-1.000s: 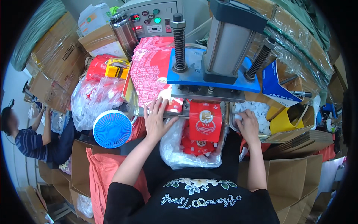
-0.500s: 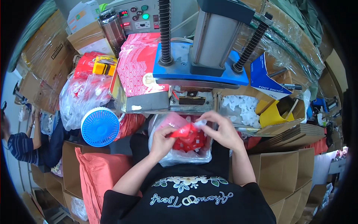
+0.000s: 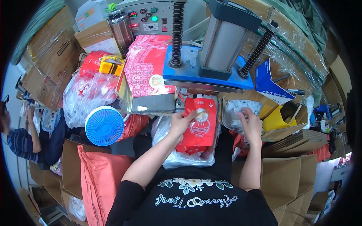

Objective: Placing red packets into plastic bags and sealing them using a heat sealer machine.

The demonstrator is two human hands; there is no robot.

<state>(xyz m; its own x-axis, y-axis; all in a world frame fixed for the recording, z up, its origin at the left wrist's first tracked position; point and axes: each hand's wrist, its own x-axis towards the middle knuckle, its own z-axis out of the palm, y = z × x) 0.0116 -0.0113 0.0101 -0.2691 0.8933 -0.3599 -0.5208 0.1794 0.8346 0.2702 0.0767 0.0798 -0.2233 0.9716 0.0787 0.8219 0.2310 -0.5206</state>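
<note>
My left hand (image 3: 180,125) pinches the left edge of a flat red pouch (image 3: 201,133) with a pale round print. The pouch stands upright at the front of the press, its top edge by the lower tooling; a small whitish piece shows at the top. My right hand (image 3: 252,126) is over a clear tray (image 3: 227,120) of small white plastic pieces (image 3: 235,106), thumb and forefinger apart, with nothing visible between them. Below the pouch, a bag-lined container (image 3: 166,145) on my lap holds more red pouches (image 3: 191,150), partly covered.
The blue press head (image 3: 211,71) hangs just beyond my hands. Left of it lie a grey block (image 3: 152,104) and a patterned red bag (image 3: 145,71). A blue fan (image 3: 104,126) stands left, an open carton (image 3: 281,130) right. A person (image 3: 22,141) sits far left.
The red pouch has gone from between both hands over the container up to the press, held by the left hand. My right hand has let go and moved right to the tray.
</note>
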